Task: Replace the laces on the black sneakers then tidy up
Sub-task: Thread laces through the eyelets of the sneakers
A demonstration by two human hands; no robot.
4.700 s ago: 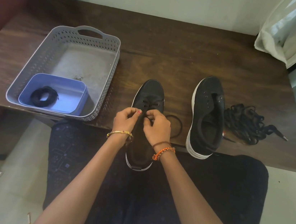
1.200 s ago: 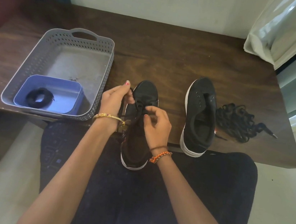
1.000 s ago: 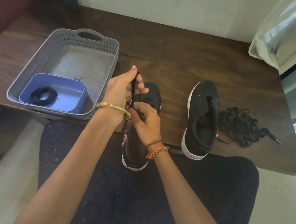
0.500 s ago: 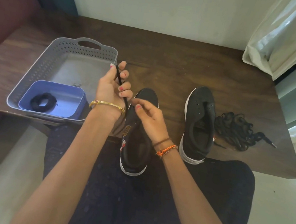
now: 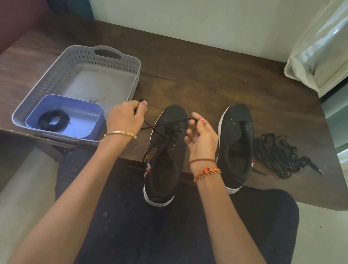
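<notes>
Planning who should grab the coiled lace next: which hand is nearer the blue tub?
Left. The left hand pinches a lace end just right of the blue tub; the right hand pinches the other end beyond the laced sneaker.

Left hand [image 5: 125, 117] pinches one end of the black lace [image 5: 165, 126], right hand [image 5: 202, 135] pinches the other, pulled apart over the near sneaker [image 5: 163, 163] at the counter [image 5: 198, 73] edge. Second sneaker [image 5: 236, 144] sits unlaced, loose laces [image 5: 276, 154] just beside it.
</notes>
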